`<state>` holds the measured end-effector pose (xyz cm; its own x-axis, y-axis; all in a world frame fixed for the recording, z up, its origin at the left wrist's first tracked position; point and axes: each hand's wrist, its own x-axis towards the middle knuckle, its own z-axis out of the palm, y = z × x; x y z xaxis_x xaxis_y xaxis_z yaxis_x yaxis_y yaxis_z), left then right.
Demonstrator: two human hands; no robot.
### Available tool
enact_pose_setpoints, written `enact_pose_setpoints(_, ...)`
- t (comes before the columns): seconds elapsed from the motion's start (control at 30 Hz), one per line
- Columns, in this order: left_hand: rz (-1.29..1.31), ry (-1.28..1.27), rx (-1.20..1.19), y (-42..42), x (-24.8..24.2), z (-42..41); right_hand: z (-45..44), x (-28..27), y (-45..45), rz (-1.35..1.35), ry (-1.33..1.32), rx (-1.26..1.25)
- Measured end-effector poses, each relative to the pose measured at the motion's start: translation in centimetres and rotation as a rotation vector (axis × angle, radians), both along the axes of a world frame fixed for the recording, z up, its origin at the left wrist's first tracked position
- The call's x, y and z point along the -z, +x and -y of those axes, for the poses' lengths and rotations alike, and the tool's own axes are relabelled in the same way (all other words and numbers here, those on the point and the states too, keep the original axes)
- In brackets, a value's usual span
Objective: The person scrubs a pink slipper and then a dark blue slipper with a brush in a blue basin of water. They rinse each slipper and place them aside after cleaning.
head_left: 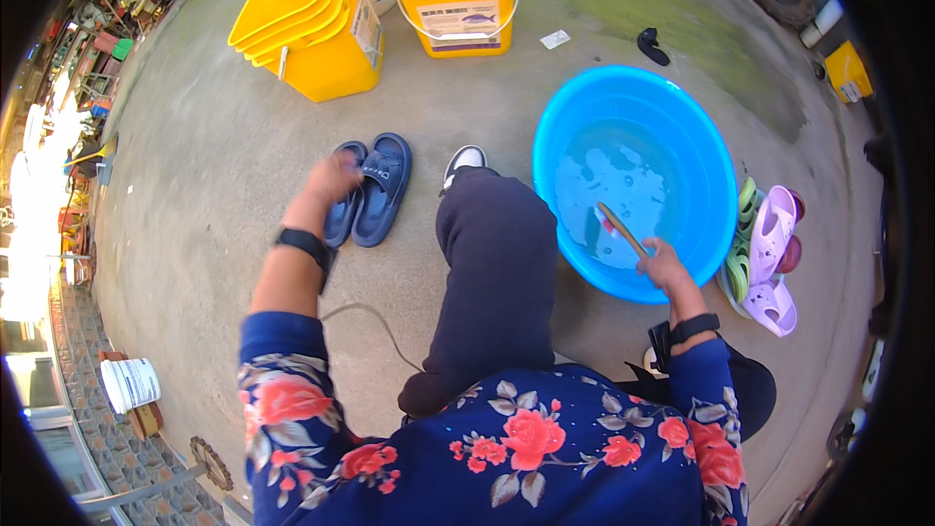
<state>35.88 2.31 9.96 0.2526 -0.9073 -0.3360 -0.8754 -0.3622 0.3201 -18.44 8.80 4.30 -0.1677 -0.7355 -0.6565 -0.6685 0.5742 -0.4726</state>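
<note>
A pair of dark blue slide sandals point(381, 193) rests side by side on the concrete, left of my knee. My left hand point(334, 177) is over the upper part of the left sandal; it is blurred, and whether it grips the sandal cannot be told. On the right, my right hand point(661, 263) holds the handle end of a scrubbing brush point(621, 229) with a wooden back. The brush's bristle end hangs over a round blue plastic basin point(705, 117) with water and some suds in it. Lilac slippers point(772, 234) and green ones point(739, 274) lie stacked just right of the basin.
Two stacks of yellow square buckets point(321, 66), point(467, 22) stand ahead. Near the basin's far side lie a black object point(651, 46) and a white scrap point(555, 39). A white tub point(131, 385) is at the lower left. A thin cord point(380, 318) runs across the ground.
</note>
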Motion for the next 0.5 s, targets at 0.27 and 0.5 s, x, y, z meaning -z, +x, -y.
enact_pose_setpoints(0.27,0.071,0.155,-0.438,3.3,13.8,-8.8,-3.6,4.3,-1.2,-0.201,-0.091,-0.127)
enact_pose_setpoints(0.5,-0.066,-0.103,-0.510,3.8,16.1,-2.0,-3.5,4.4,1.6,-0.254,-0.090,-0.107)
